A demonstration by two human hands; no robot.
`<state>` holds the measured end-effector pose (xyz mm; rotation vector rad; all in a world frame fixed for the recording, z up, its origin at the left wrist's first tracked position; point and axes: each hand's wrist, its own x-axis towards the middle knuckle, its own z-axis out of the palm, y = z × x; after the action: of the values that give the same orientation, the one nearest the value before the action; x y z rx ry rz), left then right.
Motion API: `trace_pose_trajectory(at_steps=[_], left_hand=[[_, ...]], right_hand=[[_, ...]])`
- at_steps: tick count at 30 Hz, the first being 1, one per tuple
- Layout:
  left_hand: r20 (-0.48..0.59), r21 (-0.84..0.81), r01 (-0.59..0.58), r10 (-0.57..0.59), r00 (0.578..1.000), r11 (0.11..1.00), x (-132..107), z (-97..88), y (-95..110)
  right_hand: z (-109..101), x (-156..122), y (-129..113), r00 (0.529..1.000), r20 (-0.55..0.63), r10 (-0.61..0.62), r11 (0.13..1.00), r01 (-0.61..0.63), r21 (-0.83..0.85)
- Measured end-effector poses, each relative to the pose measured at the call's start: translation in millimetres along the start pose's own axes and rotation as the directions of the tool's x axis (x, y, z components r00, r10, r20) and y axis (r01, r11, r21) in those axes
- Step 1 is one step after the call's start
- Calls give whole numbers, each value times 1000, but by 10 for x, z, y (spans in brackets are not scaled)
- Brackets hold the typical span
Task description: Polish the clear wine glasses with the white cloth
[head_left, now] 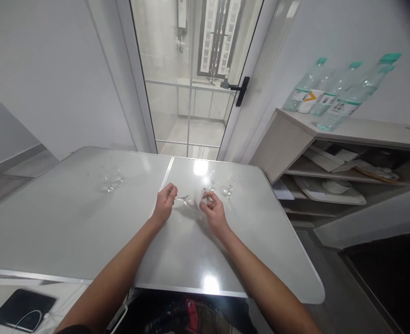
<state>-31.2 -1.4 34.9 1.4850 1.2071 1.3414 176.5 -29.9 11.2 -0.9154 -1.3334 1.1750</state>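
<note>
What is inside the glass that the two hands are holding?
A white wad, perhaps cloth or paper, shows at the mouth of the glass, held by the right hand. The left hand holds the stem. That hand hides how deep it goes.

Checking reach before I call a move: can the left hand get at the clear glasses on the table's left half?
Likely yes: only bare table lies between the left hand and those clear glasses, though it now pinches the tilted glass by the stem.

White table (68, 222): clear glasses (112, 181) far left, wine glasses (225, 188) right of centre
</note>
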Motion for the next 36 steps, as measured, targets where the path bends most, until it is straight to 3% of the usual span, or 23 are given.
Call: trace_pose_trajectory(at_steps=[2, 3, 6, 8, 10, 12, 14, 16, 17, 19, 21, 24, 26, 29, 31, 32, 34, 36], left_hand=[[-31, 91, -101, 104, 994, 991, -33, 1, 13], [-54, 100, -91, 97, 994, 991, -37, 12, -1], [-88, -50, 104, -108, 990, 993, -3, 74, -90], [-35, -159, 238, -246, 969, 958, 29, 102, -134], [-4, -186, 265, -270, 963, 946, 39, 100, -128], [-25, -105, 159, -162, 986, 982, 17, 71, -73], [-17, 49, -21, 21, 1000, 999, -23, 36, -6], [2, 161, -152, 153, 988, 975, -56, 19, 29], [-8, 174, -164, 168, 986, 971, -63, 22, 25], [-72, 107, -79, 87, 994, 991, -51, 50, -20], [-113, -39, 80, -84, 990, 996, -15, 88, -88], [-79, -171, 219, -235, 969, 961, 28, 110, -144], [-71, -90, 154, -161, 984, 984, 18, 89, -119], [-23, 147, -105, 109, 994, 984, -46, 47, -37], [-4, 221, -215, 221, 975, 951, -84, 46, -10], [-23, 225, -218, 229, 973, 950, -92, 57, -15], [-104, 162, -104, 121, 987, 981, -79, 99, -62], [-143, 42, 108, -101, 985, 993, -36, 142, -137]], right_hand=[[15, 27, 27, 995, -24, 92, 985, -88, 151], [12, 32, 24, 995, -6, 96, 984, -94, 153], [-31, 12, -39, 995, 84, -52, 992, 61, -110], [-66, -13, -86, 964, 196, -179, 922, 234, -309], [-80, -27, -100, 945, 242, -222, 875, 303, -379], [-66, -21, -75, 979, 126, -158, 935, 189, -299], [-38, 3, -28, 999, -34, 17, 997, -19, -73], [-15, 26, 8, 983, -51, 178, 975, -169, 146], [-9, 32, 15, 978, -24, 205, 962, -197, 189], [-9, 23, 3, 990, 27, 140, 984, -142, 107], [-18, -7, -33, 996, 83, -18, 993, 27, -117], [-22, -48, -73, 965, 208, -161, 908, 227, -351], [-15, -47, -63, 980, 152, -131, 939, 172, -299], [-5, 1, 5, 996, -27, 87, 995, -85, 56], [-10, 39, 62, 979, -22, 202, 953, -191, 234], [-18, 53, 87, 979, -3, 205, 950, -198, 242], [-44, 65, 122, 994, 23, 104, 988, -106, 112], [-75, 63, 138, 994, 79, -80, 988, 89, -127]])
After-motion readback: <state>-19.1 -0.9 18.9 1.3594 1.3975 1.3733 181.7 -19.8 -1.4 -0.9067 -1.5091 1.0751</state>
